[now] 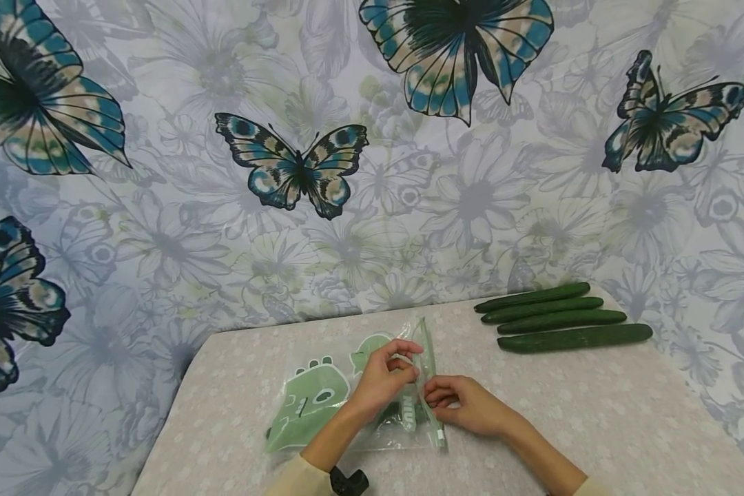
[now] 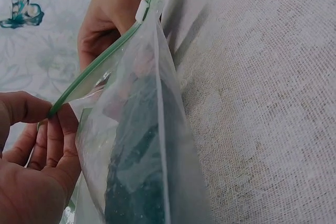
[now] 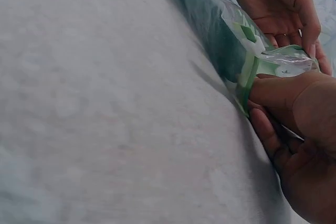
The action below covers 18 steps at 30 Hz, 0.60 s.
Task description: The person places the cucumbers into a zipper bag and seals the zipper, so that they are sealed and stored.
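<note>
Green print [image 1: 313,406]: my left hand [image 1: 384,375] and arm hid part of it
Dark green thing [image 2: 136,161] in the bag [image 1: 432,365]: kinda murky through the plastic, couldn't tell what it was
Right hand [image 1: 465,403]: fingertips were tucked out of sight in the left wrist view
Sleeves [image 1: 299,478]: chopped by the head view's bottom edge
Top butterfly [image 1: 452,55]: cut off up top

Place: homelike room, I find, though whether a home proper I cannot tell. Evidence: the table [image 1: 595,413] before me wears a pale flowered cloth [image 2: 262,103], its weave visible up close; the wall [image 1: 161,296] behind bears large blue-and-cream butterflies [image 1: 300,172] over grey flowers [image 1: 476,196].
</note>
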### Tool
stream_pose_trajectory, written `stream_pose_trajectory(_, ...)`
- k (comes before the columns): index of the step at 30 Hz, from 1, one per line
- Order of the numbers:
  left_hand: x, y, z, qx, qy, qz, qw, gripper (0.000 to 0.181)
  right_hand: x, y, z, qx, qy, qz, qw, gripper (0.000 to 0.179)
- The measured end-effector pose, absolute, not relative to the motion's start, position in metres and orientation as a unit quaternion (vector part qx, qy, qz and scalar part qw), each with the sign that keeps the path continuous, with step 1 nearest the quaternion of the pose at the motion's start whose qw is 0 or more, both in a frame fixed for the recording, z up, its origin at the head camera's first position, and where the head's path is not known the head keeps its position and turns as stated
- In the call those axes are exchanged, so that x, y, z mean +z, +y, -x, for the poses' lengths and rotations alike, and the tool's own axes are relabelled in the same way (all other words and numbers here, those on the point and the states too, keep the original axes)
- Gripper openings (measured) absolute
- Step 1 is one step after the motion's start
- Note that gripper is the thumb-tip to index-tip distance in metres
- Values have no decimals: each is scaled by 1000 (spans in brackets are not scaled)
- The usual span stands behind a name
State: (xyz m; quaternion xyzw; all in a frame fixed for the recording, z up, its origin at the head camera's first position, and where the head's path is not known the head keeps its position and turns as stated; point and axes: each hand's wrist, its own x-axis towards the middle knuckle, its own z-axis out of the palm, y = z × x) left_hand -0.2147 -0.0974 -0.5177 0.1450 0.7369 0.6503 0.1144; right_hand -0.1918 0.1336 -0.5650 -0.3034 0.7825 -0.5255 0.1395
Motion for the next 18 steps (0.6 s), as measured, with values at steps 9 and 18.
stream_pose_trajectory(9,-517,-96,210,619,762,-151,112,40,-570,150,187,-575,760,280,115,25)
stream_pose_trajectory(18,-517,-100,208,629,759,-132,106,39,-552,225,190,-552,802,226,11,25)
